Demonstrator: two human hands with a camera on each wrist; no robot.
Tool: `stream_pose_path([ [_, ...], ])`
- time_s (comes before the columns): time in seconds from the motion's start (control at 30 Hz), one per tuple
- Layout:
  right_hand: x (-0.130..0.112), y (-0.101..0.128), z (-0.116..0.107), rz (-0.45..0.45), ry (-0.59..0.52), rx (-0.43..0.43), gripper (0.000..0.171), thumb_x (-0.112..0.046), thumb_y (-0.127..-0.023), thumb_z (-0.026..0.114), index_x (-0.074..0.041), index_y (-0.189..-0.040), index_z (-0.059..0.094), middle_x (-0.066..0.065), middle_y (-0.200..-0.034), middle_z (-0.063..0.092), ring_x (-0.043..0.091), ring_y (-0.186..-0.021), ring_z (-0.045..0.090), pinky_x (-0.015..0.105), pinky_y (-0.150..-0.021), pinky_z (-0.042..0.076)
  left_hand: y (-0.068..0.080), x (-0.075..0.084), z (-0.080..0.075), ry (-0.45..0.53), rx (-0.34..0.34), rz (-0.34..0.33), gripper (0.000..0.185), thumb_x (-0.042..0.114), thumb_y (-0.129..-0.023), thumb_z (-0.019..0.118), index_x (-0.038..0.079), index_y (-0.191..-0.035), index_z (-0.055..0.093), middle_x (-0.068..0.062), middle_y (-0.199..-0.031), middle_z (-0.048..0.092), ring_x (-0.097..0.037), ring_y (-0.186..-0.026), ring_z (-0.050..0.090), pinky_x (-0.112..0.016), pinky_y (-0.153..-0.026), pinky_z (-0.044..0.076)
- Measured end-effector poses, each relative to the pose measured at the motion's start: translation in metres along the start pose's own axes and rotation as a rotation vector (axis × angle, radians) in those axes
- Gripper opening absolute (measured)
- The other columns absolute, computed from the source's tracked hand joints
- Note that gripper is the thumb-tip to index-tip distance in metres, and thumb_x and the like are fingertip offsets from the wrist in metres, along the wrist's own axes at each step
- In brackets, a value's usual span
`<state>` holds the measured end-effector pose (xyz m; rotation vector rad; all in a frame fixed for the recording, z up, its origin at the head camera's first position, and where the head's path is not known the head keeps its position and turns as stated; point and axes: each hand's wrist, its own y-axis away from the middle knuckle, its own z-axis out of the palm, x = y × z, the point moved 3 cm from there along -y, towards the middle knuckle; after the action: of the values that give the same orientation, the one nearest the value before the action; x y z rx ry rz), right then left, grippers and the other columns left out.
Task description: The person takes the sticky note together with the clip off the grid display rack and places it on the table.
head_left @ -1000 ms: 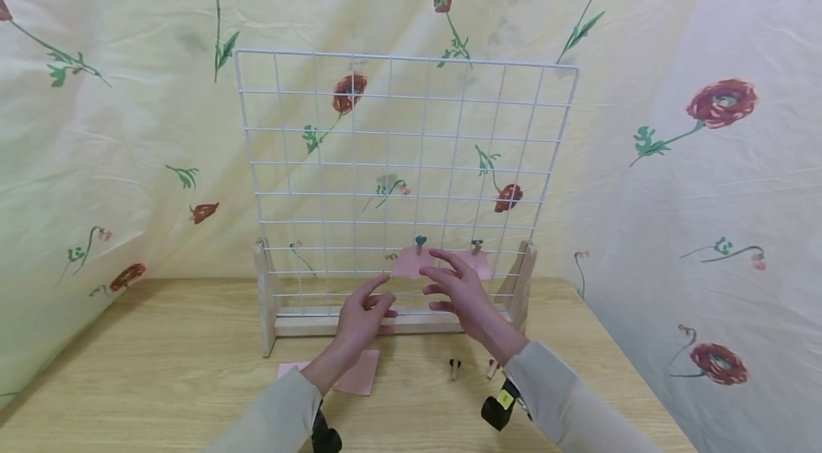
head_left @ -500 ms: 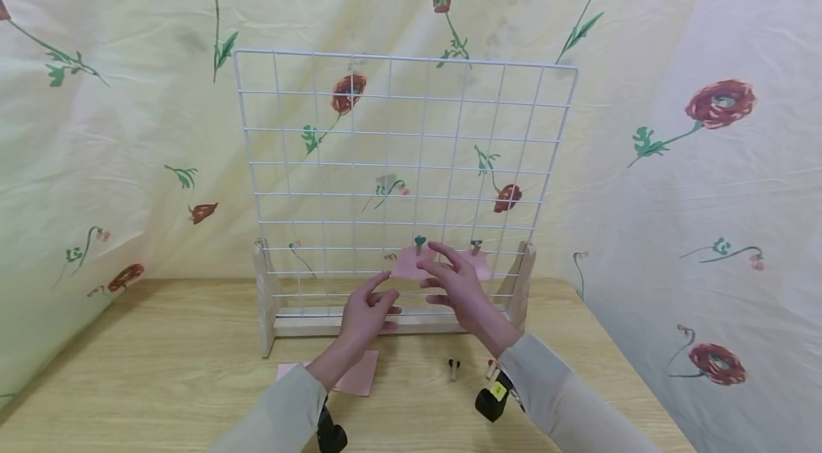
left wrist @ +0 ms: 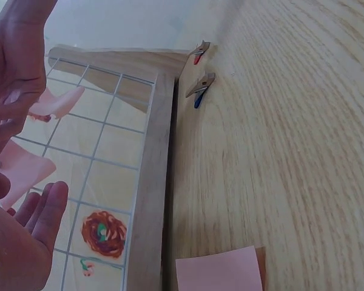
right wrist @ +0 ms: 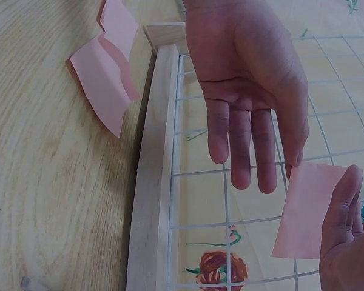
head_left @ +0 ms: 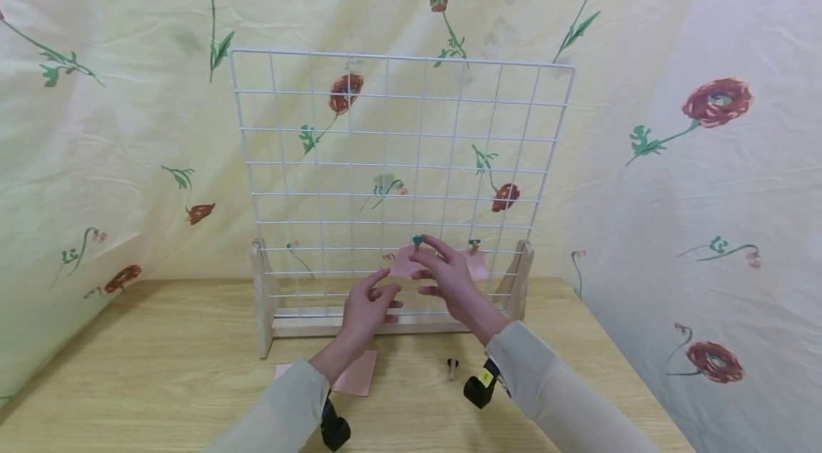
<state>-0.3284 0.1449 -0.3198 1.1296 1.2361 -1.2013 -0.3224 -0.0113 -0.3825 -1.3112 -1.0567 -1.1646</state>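
Note:
A white wire grid (head_left: 398, 146) stands upright in a wooden base (head_left: 302, 324). Two pink notes hang from a low wire. The left note (head_left: 401, 266) is held by a teal clip (head_left: 417, 240), the right note (head_left: 480, 266) by a small wooden peg (head_left: 474, 245). My right hand (head_left: 429, 260) has straight fingers, with fingertips at the teal clip and the left note's top edge. My left hand (head_left: 385, 290) hovers open just below, holding nothing. In the right wrist view the left hand (right wrist: 249, 91) spreads in front of the grid beside the clipped note (right wrist: 306, 209).
Loose pink notes (head_left: 353, 374) lie on the wooden table before the base. One small peg (head_left: 452, 366) lies on the table, and two pegs (left wrist: 199, 85) show by the base's end post in the left wrist view. Flowered cloth hangs behind and to the right.
My right hand has risen and shifted left, from in front of the notes up to the teal clip. The left hand has crept slightly up and right.

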Motion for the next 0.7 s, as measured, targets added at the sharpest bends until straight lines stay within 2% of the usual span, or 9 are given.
stream_pose_path([
  [0.27,-0.003,-0.007,0.005,0.016,-0.031,-0.006,0.054,-0.024,-0.096,0.06,-0.017,-0.146,0.041,0.006,-0.116,0.068,0.012,-0.078,0.065,0.024,-0.062,0.056,-0.005,0.001,-0.001,0.021,0.005,-0.005,0.046,0.019,-0.097,0.058,0.007,-0.139,0.048,-0.02,-0.117,0.066,-0.03,-0.089,0.07,-0.033,-0.065,0.061],
  [0.4,-0.004,-0.01,0.006,0.016,-0.042,-0.009,0.053,-0.022,-0.097,0.058,-0.015,-0.147,0.039,0.007,-0.115,0.068,0.011,-0.077,0.065,0.023,-0.06,0.056,-0.007,0.003,0.0,0.017,0.018,-0.014,0.043,0.019,-0.097,0.059,0.007,-0.137,0.051,-0.02,-0.116,0.066,-0.027,-0.086,0.071,-0.032,-0.065,0.061],
  [0.57,-0.005,-0.012,0.007,0.031,-0.052,0.02,0.045,-0.02,-0.098,0.055,-0.015,-0.142,0.046,0.006,-0.11,0.069,0.011,-0.076,0.064,0.023,-0.06,0.056,-0.01,0.002,0.0,0.013,0.036,-0.036,0.041,0.021,-0.096,0.06,0.008,-0.134,0.054,-0.02,-0.115,0.067,-0.022,-0.083,0.071,-0.032,-0.065,0.06],
  [0.7,-0.005,-0.012,0.007,0.04,-0.042,0.041,0.041,-0.02,-0.099,0.053,-0.012,-0.139,0.05,0.004,-0.105,0.07,0.011,-0.074,0.064,0.023,-0.061,0.056,-0.011,0.001,0.001,0.02,0.042,-0.05,0.041,0.022,-0.096,0.061,0.008,-0.134,0.054,-0.019,-0.115,0.067,-0.025,-0.085,0.071,-0.032,-0.065,0.06],
])
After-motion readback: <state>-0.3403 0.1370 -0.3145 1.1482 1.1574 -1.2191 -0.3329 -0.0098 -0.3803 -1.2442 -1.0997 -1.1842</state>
